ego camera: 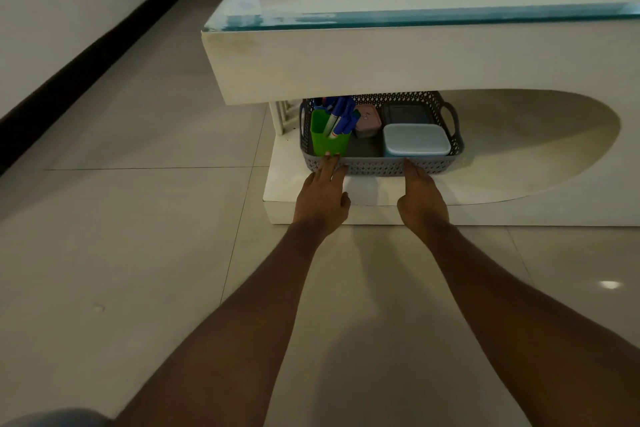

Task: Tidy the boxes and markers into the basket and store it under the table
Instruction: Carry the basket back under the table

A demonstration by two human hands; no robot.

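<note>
A grey perforated basket [377, 166] stands on the white lower shelf [502, 163] under the table top [415, 55]. Inside it a green cup [329, 140] holds several blue markers [341, 114]. Beside the cup lie a pink box [367, 120], a dark grey box [407, 113] and a pale blue box with a white lid [415, 139]. My left hand [322, 194] presses straight fingers against the basket's near wall at its left end. My right hand [420, 198] touches the same wall further right, fingers straight.
The table has a glass top with a blue-green edge [415, 18] overhanging the basket. Beige floor tiles [138, 218] spread to the left and near me. A white wall with a black skirting [86, 55] runs along the left.
</note>
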